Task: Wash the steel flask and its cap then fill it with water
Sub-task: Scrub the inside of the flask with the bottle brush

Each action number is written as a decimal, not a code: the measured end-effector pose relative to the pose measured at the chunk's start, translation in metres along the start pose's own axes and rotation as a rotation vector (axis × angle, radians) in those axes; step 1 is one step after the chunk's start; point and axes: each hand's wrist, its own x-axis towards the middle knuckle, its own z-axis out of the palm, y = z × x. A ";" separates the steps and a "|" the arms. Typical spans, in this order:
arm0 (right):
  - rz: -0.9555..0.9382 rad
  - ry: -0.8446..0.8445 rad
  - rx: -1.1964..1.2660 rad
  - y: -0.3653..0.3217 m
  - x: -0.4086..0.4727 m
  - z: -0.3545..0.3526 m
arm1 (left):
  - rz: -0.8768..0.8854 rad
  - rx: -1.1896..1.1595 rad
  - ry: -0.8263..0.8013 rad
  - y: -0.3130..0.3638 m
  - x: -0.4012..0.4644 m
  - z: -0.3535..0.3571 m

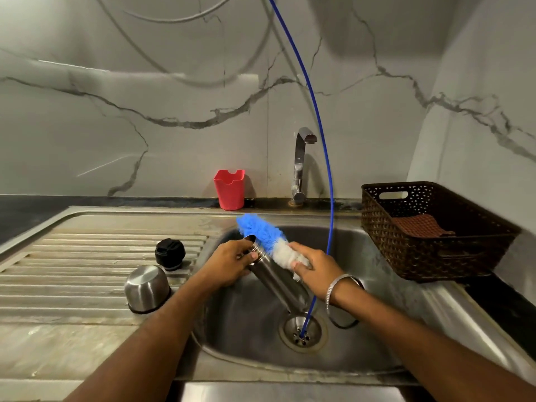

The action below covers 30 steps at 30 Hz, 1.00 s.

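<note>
Over the steel sink basin point(362, 338), left hand point(232, 264) fingers wrap the tilted cylindrical steel flask point(277, 275) near its mouth, pointing up-left away from the drain, while right hand point(314, 266) fingers pinch the blue-and-white fluffy bottle brush point(265, 235) just beside that mouth.

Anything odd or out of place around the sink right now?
One thing: a blue hose hangs down from above, its end resting in the sink drain. No spills or damage visible; the tap appears off.
</note>
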 end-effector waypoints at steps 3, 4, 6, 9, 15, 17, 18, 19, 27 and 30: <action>0.234 -0.070 -0.093 0.017 -0.004 -0.004 | 0.028 -0.016 0.017 -0.001 0.003 -0.005; 0.306 -0.125 -0.141 0.021 -0.008 -0.006 | 0.035 0.013 0.028 0.001 0.003 -0.007; 0.327 -0.151 -0.163 0.024 -0.011 -0.007 | 0.036 0.032 0.058 0.002 0.004 -0.009; 0.115 -0.025 0.008 0.011 -0.005 -0.006 | 0.040 0.015 0.081 0.003 0.004 -0.010; 0.095 -0.065 -0.168 0.014 0.000 -0.004 | -0.042 -0.077 0.150 0.015 0.007 -0.005; 0.097 -0.078 -0.224 0.016 -0.004 -0.006 | -0.145 -0.040 0.171 0.014 0.005 0.000; 0.074 -0.067 -0.223 0.014 -0.005 -0.006 | -0.180 0.063 0.183 0.008 0.007 0.003; 0.039 -0.054 -0.215 0.012 -0.005 -0.005 | -0.202 0.161 0.187 0.001 0.007 0.006; 0.147 -0.100 -0.333 0.024 -0.005 0.000 | -0.263 -0.169 0.190 -0.019 0.021 0.015; 0.194 -0.093 -0.364 0.032 -0.006 -0.008 | -0.218 -0.199 0.241 -0.021 0.021 0.013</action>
